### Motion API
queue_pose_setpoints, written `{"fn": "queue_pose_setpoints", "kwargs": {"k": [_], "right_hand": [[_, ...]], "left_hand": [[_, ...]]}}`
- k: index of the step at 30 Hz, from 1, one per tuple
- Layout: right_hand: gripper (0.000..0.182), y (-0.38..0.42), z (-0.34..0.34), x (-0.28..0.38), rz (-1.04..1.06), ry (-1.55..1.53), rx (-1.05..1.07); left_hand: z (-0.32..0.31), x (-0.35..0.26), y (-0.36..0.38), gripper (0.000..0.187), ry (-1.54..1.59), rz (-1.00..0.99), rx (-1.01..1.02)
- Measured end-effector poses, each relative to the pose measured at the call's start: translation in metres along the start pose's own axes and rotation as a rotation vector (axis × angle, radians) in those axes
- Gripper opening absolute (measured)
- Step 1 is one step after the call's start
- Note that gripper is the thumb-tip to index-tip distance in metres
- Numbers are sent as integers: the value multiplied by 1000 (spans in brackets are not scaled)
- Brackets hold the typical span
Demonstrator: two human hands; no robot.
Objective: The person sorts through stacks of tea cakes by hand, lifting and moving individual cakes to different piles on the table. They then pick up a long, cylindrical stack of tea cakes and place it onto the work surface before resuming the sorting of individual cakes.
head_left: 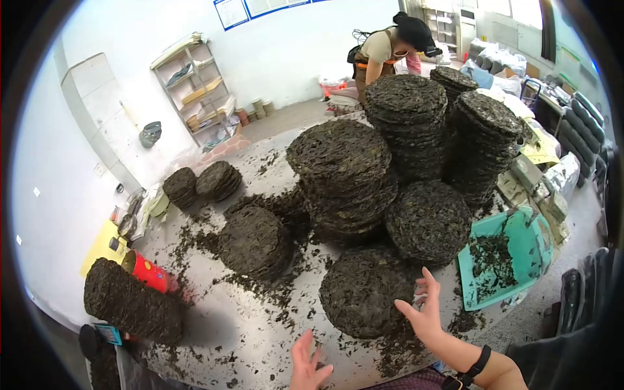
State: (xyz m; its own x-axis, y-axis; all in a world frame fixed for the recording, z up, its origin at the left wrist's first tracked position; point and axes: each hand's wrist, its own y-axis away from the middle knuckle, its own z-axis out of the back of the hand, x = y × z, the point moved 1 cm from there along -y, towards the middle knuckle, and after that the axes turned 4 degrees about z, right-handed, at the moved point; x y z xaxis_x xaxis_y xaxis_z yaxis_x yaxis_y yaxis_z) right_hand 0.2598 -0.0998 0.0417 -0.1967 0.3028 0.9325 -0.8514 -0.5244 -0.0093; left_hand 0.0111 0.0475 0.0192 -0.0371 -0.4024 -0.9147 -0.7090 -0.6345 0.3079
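On table, green dustpan with tea crumbs.

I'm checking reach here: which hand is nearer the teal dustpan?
Right. The right hand is open just left of the teal dustpan, beside the nearest stack; the left hand is lower, farther left.

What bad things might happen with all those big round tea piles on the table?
The tall stack at the back leans on its neighbours, so a bump might topple it. The right hand hovers open by the nearest stack, whose cakes may slide if nudged. Loose leaf crumbs near the table edge may spill off.
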Motion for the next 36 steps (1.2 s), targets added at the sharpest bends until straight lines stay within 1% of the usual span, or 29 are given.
{"fn": "queue_pose_setpoints", "kwargs": {"k": [2, 3, 4, 5, 6, 7, 8, 9, 10, 11, 12, 14, 15, 18, 19, 20, 22, 23, 24, 25, 26, 27, 29, 30, 31, 33, 34, 35, 36], "right_hand": [[90, 0, 9, -23, -25, 10, 24], [91, 2, 10, -27, -157, -64, 80], [93, 3, 12, -29, -288, -141, 134], [106, 2, 12, -27, -391, -277, 195], [106, -3, 12, -26, -384, -278, 181], [112, -11, 10, -27, -493, -329, 214], [119, -21, 10, -31, -599, -381, 245], [126, -29, 9, -37, -681, -471, 299], [126, -31, 8, -36, -660, -476, 279], [125, -30, 0, -32, -746, -512, 324], [123, -28, -7, -30, -839, -546, 373], [125, -22, -13, -33, -794, -628, 412], [126, -21, -15, -33, -754, -706, 461], [131, -10, -16, -8, -766, -590, 536], [134, -10, -27, -29, -821, -421, 525], [134, -9, -30, -32, -751, -394, 534], [134, -6, -7, 17, -614, -429, 531], [134, -6, -3, 16, -582, -489, 439], [134, -6, 2, 19, -548, -548, 349], [131, -7, 16, 25, -571, -655, 254], [124, -11, 28, 24, -477, -784, 186], [107, -17, 46, 34, -508, -893, 81], [61, -24, 76, 61, -317, -1052, -105], [59, -29, 88, 76, -150, -1100, -135], [62, -43, 95, 59, -124, -1147, -228], [85, -65, 111, 48, -172, -990, -256], [78, -75, 113, 45, -339, -881, -302], [84, -88, 117, 22, -302, -766, -223], [87, -94, 118, 17, -279, -777, -212]], "left_hand": [[-5, -8, -25, 98, -165, -3, -16], [-6, -13, -41, 102, -150, 102, -6], [-8, -15, -57, 102, -150, 102, 1], [-10, -17, -75, 99, -194, 127, -5], [-11, -18, -93, 95, -239, 148, -7], [-11, -19, -112, 106, -160, 186, -5], [-13, -20, -122, 106, -163, 173, 16], [-14, -19, -131, 106, -91, 291, 34], [-18, -19, -138, 107, -22, 408, 53], [-21, -19, -137, 107, -33, 543, -6], [-26, -21, -132, 107, -37, 536, 7], [-34, -25, -112, 93, -32, 449, -31], [-33, -25, -97, 93, -35, 448, -21], [-10, -4, -67, 62, 25, 378, -89], [0, 1, -60, 62, 72, 387, -130], [6, 3, -55, 61, 120, 392, -168], [10, 9, -47, 59, 508, 178, -243], [14, -1, -39, 63, 386, 204, -339], [17, 3, -39, 63, 384, 206, -334], [20, 7, -44, 67, 281, 72, -261], [21, 7, -50, 70, 182, -72, -192], [19, 3, -47, 76, 70, -114, -145], [27, 11, -38, 74, -146, -123, -81], [29, 14, -38, 74, -276, -119, -69], [27, 19, -39, 74, -263, -118, -83], [5, 14, -28, 71, -76, 43, -143], [8, 26, -27, 70, -131, 17, -150], [7, 28, -22, 71, -59, 11, -151], [-2, 14, -16, 71, 45, 123, -159]]}}
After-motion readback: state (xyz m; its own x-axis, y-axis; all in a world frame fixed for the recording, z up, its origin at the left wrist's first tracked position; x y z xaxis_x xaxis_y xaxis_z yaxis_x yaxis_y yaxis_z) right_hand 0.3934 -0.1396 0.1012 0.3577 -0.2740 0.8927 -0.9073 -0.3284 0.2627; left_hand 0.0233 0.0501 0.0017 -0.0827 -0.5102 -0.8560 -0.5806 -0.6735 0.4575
